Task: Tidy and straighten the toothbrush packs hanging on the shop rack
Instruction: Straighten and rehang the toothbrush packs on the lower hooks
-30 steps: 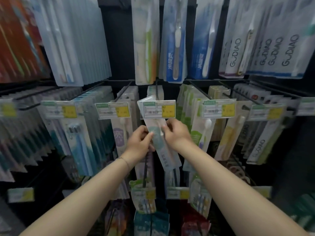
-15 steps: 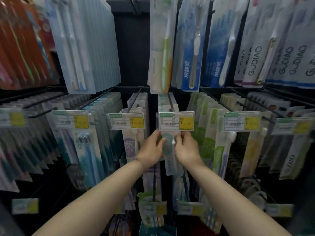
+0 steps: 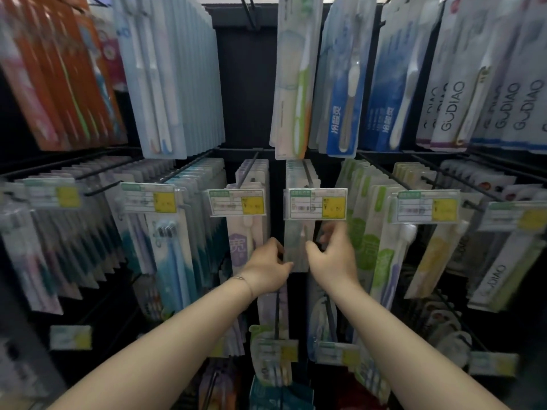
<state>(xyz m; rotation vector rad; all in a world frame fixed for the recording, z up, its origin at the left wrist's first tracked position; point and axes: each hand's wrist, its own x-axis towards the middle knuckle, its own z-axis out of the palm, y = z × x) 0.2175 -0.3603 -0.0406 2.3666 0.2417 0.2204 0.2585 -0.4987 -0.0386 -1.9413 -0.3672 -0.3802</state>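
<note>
A pale green toothbrush pack (image 3: pixel 297 247) hangs upright at the front of the centre hook, just under a price tag (image 3: pixel 315 204). My left hand (image 3: pixel 268 267) grips the pack's left edge near its bottom, fingers curled round it. On the pack's right edge my right hand (image 3: pixel 333 254) pinches with the thumb in front; its fingers are blurred behind the edge. More packs of the same kind (image 3: pixel 302 173) line the hook behind it.
Full rows of toothbrush packs hang on black wire hooks to either side, such as white-purple ones (image 3: pixel 245 241) to the left and green ones (image 3: pixel 370 247) to the right. Taller packs (image 3: pixel 291 84) hang above. Lower hooks with tags (image 3: pixel 275 353) stick out under my forearms.
The pack was tilted a second ago; it now hangs straight under the tag. Both hands have stayed on its edges and shifted slightly apart. My view has tilted up.
</note>
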